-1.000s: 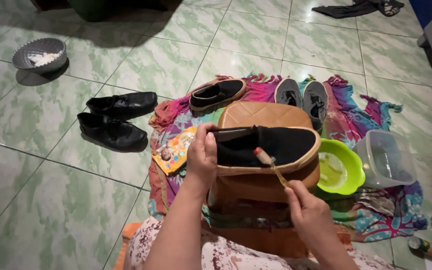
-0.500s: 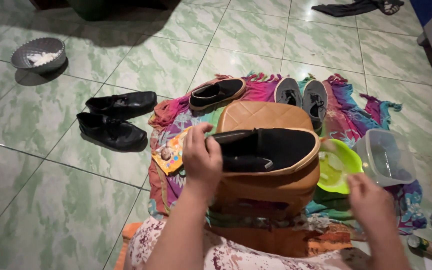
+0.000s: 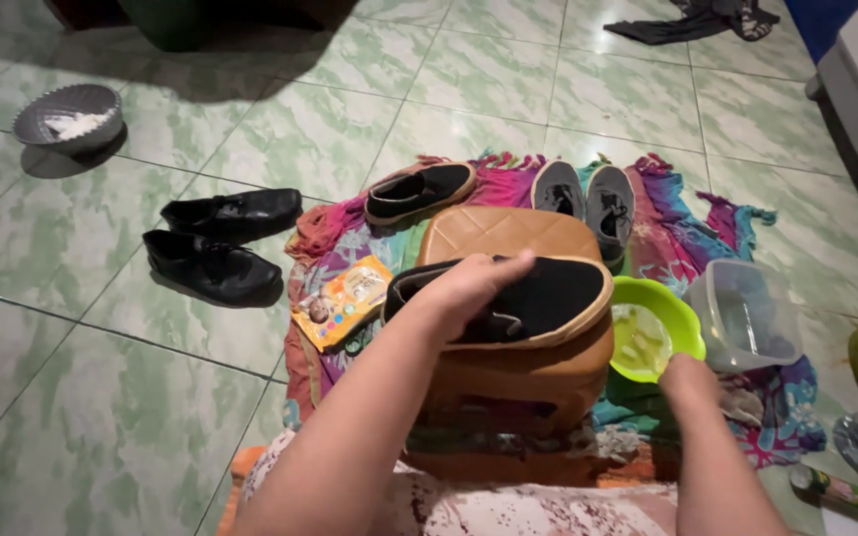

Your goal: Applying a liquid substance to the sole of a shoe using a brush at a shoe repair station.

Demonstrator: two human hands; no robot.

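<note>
1. My left hand (image 3: pixel 464 288) is clamped over the black slip-on shoe (image 3: pixel 528 298), fingers curled across its upper and thumb tucked toward the opening, holding it down on the tan padded stool (image 3: pixel 518 367) in front of me.
2. The shoe lies on its side across the stool's top, its pale sole edge facing the green bowl (image 3: pixel 682 318).
3. My right hand (image 3: pixel 687 382) hangs low just beside the green bowl, knuckles up; I cannot tell whether its fingers are spread or closed, nor whether they hold anything.
4. The shoe looks light and soft in the upper, so I judge it will buckle under a hard squeeze; the rubbery sole rim is the stiff part.
5. The best hold, I think, is where I have it now: palm over the upper near the opening, pressing against the stool so it cannot slide. If wet, the sole may turn slippery.
6. Around me: a clear plastic tub (image 3: pixel 747 313) beside the bowl, a matching black shoe (image 3: pixel 419 191) and grey sneakers (image 3: pixel 588 203) on the colourful cloth (image 3: pixel 687 223), and black leather shoes (image 3: pixel 215 243) on the tiles.
</note>
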